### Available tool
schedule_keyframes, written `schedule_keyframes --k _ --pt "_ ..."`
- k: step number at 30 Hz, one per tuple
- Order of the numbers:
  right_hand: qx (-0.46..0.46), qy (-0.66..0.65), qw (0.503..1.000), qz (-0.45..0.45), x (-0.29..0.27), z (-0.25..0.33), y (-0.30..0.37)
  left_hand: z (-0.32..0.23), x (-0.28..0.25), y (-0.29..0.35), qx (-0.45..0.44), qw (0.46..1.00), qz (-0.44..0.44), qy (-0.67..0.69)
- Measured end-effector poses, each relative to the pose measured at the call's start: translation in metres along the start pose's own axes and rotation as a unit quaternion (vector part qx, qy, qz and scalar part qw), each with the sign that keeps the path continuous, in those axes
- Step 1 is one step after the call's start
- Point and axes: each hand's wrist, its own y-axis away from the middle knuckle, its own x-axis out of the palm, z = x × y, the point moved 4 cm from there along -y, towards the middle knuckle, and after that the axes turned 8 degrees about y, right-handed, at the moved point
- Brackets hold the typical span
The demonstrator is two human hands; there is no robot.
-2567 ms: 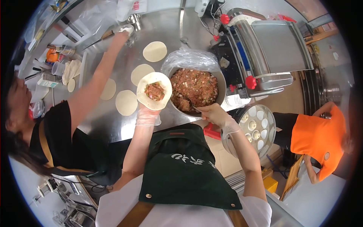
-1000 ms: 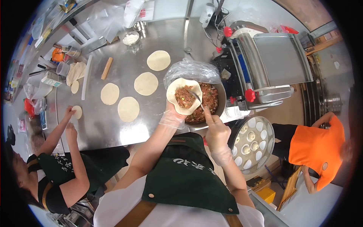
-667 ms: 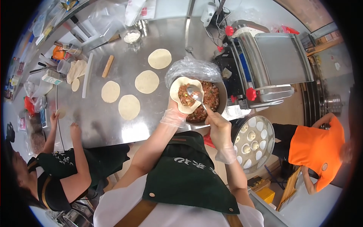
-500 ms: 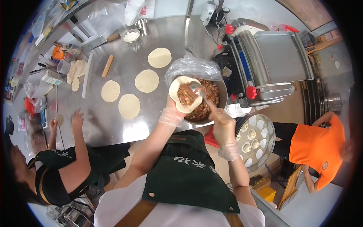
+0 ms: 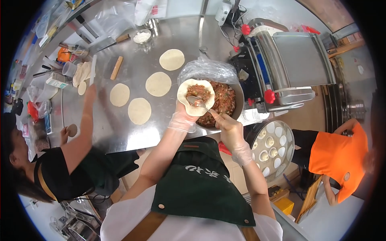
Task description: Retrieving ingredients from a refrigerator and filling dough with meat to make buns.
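In my gloved left hand (image 5: 185, 113) lies a round dough wrapper (image 5: 184, 89), cupped from below, with a mound of meat filling (image 5: 201, 92) on it. My gloved right hand (image 5: 230, 130) grips the handle of a metal spoon (image 5: 197, 101), whose bowl presses on the filling near the wrapper's front. Behind and to the right of the wrapper stands a metal bowl (image 5: 240, 105) of the same minced filling, partly hidden by the wrapper and both hands. Clear plastic film (image 5: 207, 70) is bunched over the bowl's far rim.
Several flat dough rounds (image 5: 158, 84) and a rolling pin (image 5: 116, 68) lie left on the steel table (image 5: 136, 86). A dough-rolling machine (image 5: 277, 68) stands right. Below it is a round tray (image 5: 277, 176) of buns. One co-worker (image 5: 60, 164) is at left, another (image 5: 337, 160) at right.
The spoon has shifted from the wrapper's right side to its lower middle, and my right hand has moved slightly left and down. The left co-worker's arm now reaches toward the long white strip.
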Motion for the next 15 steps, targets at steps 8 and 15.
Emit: schedule_keyframes --k 8,15 --pt "0.18 -0.278 0.944 -0.006 0.0 -0.009 0.003 0.003 0.018 0.013 0.087 0.99 0.022 -0.112" --pt "-0.058 0.261 0.953 -0.14 -0.005 0.021 -0.007 -0.004 0.025 0.009 0.191 0.917 0.125 -0.326"
